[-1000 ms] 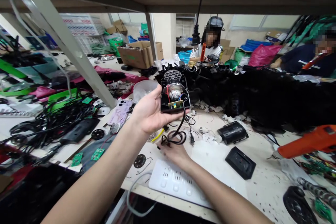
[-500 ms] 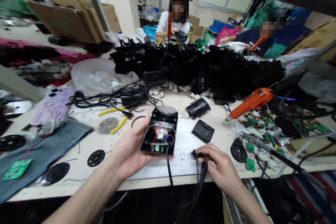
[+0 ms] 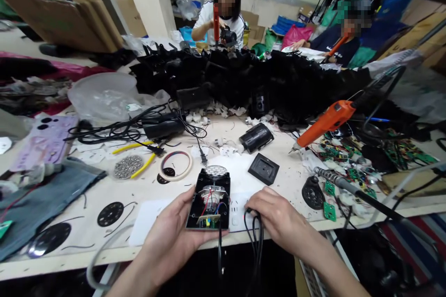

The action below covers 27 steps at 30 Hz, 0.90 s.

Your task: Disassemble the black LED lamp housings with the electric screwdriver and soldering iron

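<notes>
My left hand (image 3: 173, 234) grips an open black device housing (image 3: 209, 199) with wires, a small circuit board and a round LED cluster showing inside. A black power cord (image 3: 256, 241) hangs from the housing over the table's front edge. My right hand (image 3: 275, 216) is closed on the cord's plug end, held against a white power strip (image 3: 149, 216) lying on the table.
A big heap of black housings (image 3: 278, 88) fills the back of the table. An orange electric screwdriver (image 3: 325, 120), a soldering iron (image 3: 351, 190), green circuit boards (image 3: 329, 209), black covers (image 3: 264, 168), a tape roll (image 3: 176, 165) and yellow pliers (image 3: 139, 160) lie around. Two people work across the table.
The view dropped from the shelf to the table. My left hand lowered the housing to the front edge. My right hand carried the cord's plug to the power strip.
</notes>
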Available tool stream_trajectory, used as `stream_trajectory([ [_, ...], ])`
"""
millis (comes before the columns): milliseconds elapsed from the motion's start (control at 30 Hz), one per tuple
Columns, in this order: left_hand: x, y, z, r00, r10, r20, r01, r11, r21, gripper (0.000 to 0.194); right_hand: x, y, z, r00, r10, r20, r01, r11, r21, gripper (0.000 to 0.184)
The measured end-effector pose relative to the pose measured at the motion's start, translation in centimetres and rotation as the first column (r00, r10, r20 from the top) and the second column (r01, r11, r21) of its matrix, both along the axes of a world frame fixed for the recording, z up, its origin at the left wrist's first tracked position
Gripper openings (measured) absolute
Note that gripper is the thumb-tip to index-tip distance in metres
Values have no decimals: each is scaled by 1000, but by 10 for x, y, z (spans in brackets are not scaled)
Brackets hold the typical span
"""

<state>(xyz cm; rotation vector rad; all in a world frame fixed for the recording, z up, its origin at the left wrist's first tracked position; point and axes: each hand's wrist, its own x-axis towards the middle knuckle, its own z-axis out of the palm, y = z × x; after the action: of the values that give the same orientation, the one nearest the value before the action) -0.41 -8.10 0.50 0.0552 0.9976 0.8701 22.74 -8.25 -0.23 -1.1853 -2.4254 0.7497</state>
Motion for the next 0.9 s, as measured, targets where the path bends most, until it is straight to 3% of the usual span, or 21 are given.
stream_trajectory([
  [400, 4, -20, -4, 995, -90, 51, 92, 995, -31, 39, -1, -6, -24, 991, -95, -97, 102, 992, 76, 40],
  [567, 4, -19, -8, 995, -85, 42, 86, 996, -26, 41, -2, -13, -36, 975, -176, -135, 194, 972, 136, 30],
  [900, 6, 4, 0, 999, 37, 21, -39, 998, 59, 34, 0, -12, -29, 990, -132, -45, 138, 976, 170, 26],
])
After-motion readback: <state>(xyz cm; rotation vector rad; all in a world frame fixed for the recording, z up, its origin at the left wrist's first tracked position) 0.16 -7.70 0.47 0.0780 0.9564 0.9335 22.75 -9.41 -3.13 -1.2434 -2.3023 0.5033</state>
